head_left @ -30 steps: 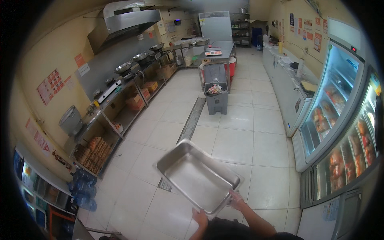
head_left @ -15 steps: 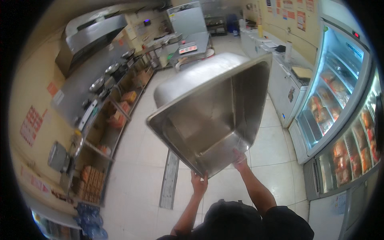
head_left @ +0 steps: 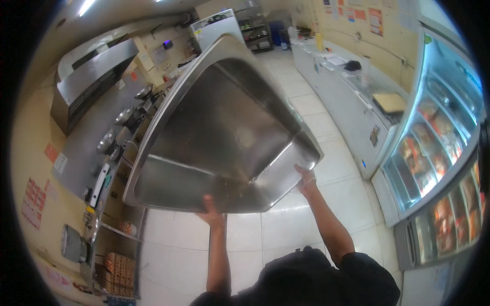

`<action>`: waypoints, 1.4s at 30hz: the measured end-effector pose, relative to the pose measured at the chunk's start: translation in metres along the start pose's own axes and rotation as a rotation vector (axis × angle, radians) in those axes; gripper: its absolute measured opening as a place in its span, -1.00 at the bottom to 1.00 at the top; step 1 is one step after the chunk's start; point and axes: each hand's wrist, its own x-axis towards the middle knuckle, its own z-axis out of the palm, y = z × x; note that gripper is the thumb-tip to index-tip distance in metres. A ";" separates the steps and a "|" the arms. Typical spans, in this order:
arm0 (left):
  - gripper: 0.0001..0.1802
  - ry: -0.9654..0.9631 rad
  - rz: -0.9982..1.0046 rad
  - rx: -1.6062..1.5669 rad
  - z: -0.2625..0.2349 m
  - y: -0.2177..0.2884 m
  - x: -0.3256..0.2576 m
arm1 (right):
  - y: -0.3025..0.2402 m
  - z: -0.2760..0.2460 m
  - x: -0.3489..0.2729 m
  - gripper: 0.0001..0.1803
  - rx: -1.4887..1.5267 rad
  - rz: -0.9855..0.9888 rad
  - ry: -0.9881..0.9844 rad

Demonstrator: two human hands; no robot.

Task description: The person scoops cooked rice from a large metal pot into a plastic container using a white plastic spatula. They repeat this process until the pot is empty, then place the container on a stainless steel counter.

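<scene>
A large, deep stainless steel pan (head_left: 214,137) with a wide flat rim is held up in front of me, tilted so its bare inside faces me. My left hand (head_left: 211,214) is on its near lower edge, with the thumb up over the rim and the other fingers mostly hidden beneath. At the near right corner my right hand (head_left: 306,179) grips the rim, thumb inside and fingers partly hidden; something pale and thin, perhaps a glove, shows around this hand. A few small specks or drops show on the pan's inner surface.
At left runs a steel shelf counter with wok-like pans (head_left: 107,143) under a range hood (head_left: 92,76), with stacked egg trays (head_left: 116,274) low down. White chest freezers (head_left: 352,92) line the right, beside a lit glass-door fridge (head_left: 429,137). Pale floor tiles (head_left: 326,214) lie below.
The pan has swung left and turned, so its opening faces me more fully. My left hand has moved left along the edge; the right stays near its corner. The view has shifted slightly.
</scene>
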 end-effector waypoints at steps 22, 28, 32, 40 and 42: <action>-0.51 -0.153 1.068 1.032 -0.128 -0.105 0.407 | 0.200 -0.332 -0.020 -0.68 -1.890 1.039 -0.340; -0.55 0.048 1.035 0.893 -0.111 -0.151 0.478 | 0.251 -0.238 0.133 -0.48 -2.095 0.894 -0.519; -0.56 0.336 1.003 1.258 -0.103 -0.191 0.510 | 0.228 -0.175 0.260 -0.50 -1.714 0.703 0.005; -0.57 0.346 1.200 1.172 -0.049 -0.247 0.583 | 0.231 -0.122 0.423 -0.52 -2.157 0.657 0.062; -0.63 0.271 1.293 1.230 -0.022 -0.256 0.584 | 0.232 -0.110 0.454 -0.52 -2.107 0.747 -0.185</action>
